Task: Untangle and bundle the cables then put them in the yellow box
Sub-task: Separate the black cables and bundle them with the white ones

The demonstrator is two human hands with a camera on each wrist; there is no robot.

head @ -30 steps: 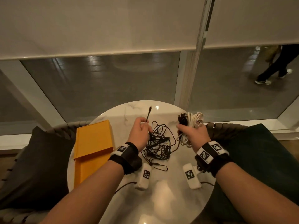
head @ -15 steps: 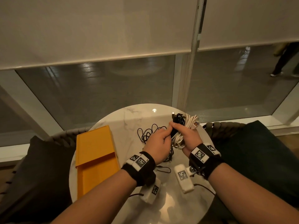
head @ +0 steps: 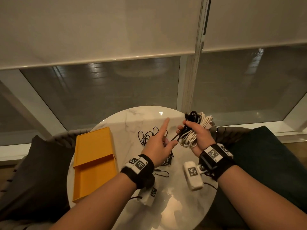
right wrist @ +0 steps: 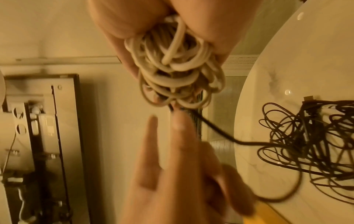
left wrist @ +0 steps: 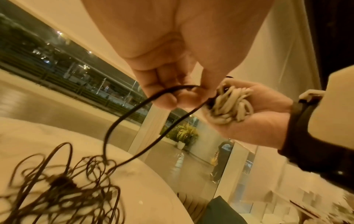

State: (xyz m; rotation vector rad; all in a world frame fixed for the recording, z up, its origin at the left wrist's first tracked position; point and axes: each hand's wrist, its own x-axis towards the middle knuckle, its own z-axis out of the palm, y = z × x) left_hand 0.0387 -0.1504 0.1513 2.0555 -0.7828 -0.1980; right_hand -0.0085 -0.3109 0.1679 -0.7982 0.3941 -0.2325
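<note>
Up above the round marble desk [head: 132, 117], the right hand [head: 197, 136] is closed around a wad of white cable [head: 191, 138] mixed with darker loops of black cable [head: 193, 117] at its top; where one cable ends and the other begins inside the fist is hidden by the fingers. From that wad a single black strand [left wrist: 153, 98] runs to the left hand [head: 157, 146], whose thumb and curled lower fingers pinch it in the left wrist view, while the index finger [head: 163, 127] points straight out toward the window. The strand drops down to a loose black tangle [head: 147, 135] lying on the desk, partly covered by the left hand in the head view and smeared by blur in both wrist views, so its plugs are hard to make out. Left of the tangle, the yellow box [head: 93, 163] lies on the desk with its lid slid partway back and its open part showing nothing inside; its near corner reaches the desk edge. Two white tagged camera units [head: 192, 175] hang beneath the wrists, the left one half hidden by the forearm. Dark cushions [head: 33, 171] flank the desk, cut off at the frame edges
</note>
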